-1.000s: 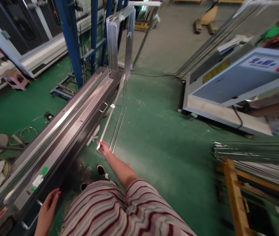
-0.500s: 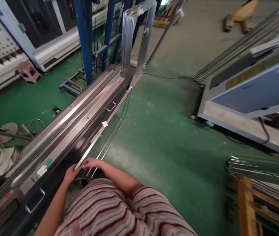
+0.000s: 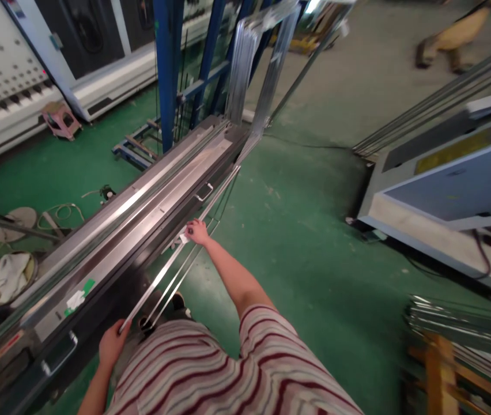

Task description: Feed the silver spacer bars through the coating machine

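Observation:
A thin silver metal frame (image 3: 159, 278) of narrow bars slants along the front of a long dark machine. Its near end is in my left hand (image 3: 113, 344), whose fingers are wrapped round the bar close to my body. Farther along the same bar, my right hand (image 3: 197, 231) pinches a small white label (image 3: 184, 237), its fingertips bent together. Whether those fingertips also grip the bar is hidden. Below the upper bar, other thin bars (image 3: 179, 281) run parallel down towards my feet.
The long machine (image 3: 142, 236) with metal rails and handles lies left of my hands. Several metal frames (image 3: 241, 75) hang at its far end by a blue rack (image 3: 166, 75). A grey-blue machine (image 3: 465, 190) stands at right, and a yellow rack (image 3: 439, 369) holds metal strips.
My right hand has left its place beside my left hand and reached forward along the bar to the white label. My left hand has drawn back slightly with the bar end.

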### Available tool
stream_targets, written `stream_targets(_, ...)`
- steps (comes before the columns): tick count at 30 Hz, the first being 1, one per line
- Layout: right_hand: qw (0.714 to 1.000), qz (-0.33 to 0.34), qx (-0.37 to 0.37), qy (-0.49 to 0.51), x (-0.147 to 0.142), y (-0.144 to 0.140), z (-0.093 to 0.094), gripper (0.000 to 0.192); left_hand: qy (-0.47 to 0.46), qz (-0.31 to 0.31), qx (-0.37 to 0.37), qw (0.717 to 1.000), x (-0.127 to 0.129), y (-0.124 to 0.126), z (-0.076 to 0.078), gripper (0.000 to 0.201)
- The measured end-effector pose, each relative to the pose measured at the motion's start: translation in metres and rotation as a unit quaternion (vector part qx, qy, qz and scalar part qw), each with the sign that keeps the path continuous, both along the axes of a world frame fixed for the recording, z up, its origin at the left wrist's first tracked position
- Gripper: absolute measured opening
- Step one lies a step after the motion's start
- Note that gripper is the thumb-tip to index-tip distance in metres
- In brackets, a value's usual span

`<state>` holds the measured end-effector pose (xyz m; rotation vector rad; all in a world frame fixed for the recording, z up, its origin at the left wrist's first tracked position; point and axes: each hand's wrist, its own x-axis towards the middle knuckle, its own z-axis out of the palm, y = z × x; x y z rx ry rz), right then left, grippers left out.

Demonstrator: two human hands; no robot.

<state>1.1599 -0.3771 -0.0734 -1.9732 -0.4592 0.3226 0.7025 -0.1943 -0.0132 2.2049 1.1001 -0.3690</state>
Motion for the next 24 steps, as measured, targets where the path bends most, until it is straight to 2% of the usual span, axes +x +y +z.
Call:
stream_targets(2, 0.999, -0.025, 0.022, -0.037, -0.011, 0.003, 0.013, 0.013, -0.021, 0.005, 0.000, 1.000, 0.003, 0.004, -0.007, 0.046)
stream_targets(4, 0.993, -0.078, 0.049, -0.079, -0.027, 0.001, 0.028, 0.010, -0.041, -0.007, -0.008, 0.999, 0.015, 0.008, -0.016, 0.043)
stream_targets(7, 0.976, -0.139, 0.092, -0.139, -0.063, -0.008, 0.049, 0.015, -0.044, -0.046, -0.022, 0.998, 0.051, 0.007, -0.030, 0.040)
stream_targets(11, 0.966, -0.097, 0.150, -0.188, -0.121, -0.026, 0.066, 0.017, -0.044, -0.083, -0.028, 0.995, 0.112, 0.001, -0.052, 0.042)
stream_targets(14, 0.976, -0.091, 0.120, -0.159, -0.163, -0.048, 0.065, 0.021, -0.054, -0.113, -0.041, 0.991, 0.150, -0.001, -0.075, 0.046)
stream_targets(17, 0.981, -0.136, 0.083, -0.111, -0.197, -0.075, 0.054, 0.026, -0.062, -0.135, -0.045, 0.988, 0.172, 0.000, -0.099, 0.048)
stream_targets(20, 0.976, -0.195, 0.064, -0.072, -0.220, -0.103, 0.042, 0.032, -0.066, -0.135, -0.029, 0.988, 0.180, 0.006, -0.116, 0.045)
stream_targets(24, 0.968, -0.241, 0.067, -0.030, -0.235, -0.124, 0.038, 0.041, -0.092, -0.114, 0.036, 0.989, 0.175, 0.022, -0.125, 0.042)
